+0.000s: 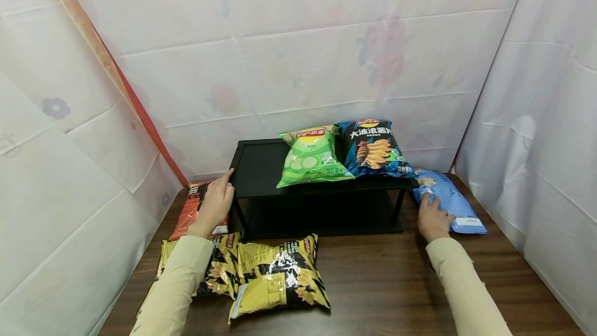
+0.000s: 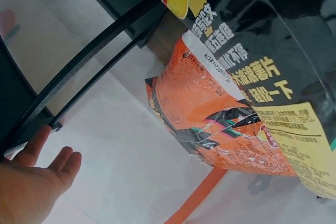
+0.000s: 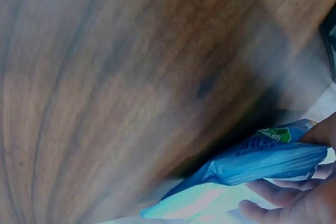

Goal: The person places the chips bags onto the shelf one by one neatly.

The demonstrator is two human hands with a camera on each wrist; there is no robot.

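In the head view my left hand point(image 1: 217, 202) is at the left edge of a low black rack point(image 1: 261, 167). Its index finger reaches along the frame, and the left wrist view shows the loosely extended fingers point(image 2: 65, 166) holding nothing. At the rack's right end, my right hand point(image 1: 432, 219) is on a blue chip bag point(image 1: 454, 201) lying on the table. The right wrist view shows the thumb on one side of the bag point(image 3: 257, 163) and the fingers on the other, pinching its edge. A green chip bag point(image 1: 310, 159) and a dark blue chip bag point(image 1: 373, 149) lean together on the rack.
Yellow-and-black chip bags point(image 1: 284, 276) lie on the wooden table point(image 1: 373, 284) in front of the rack, partly behind my left sleeve. A red-orange chip bag point(image 1: 188, 214) lies left of the rack. White cloth point(image 1: 289, 66) hangs behind and at both sides.
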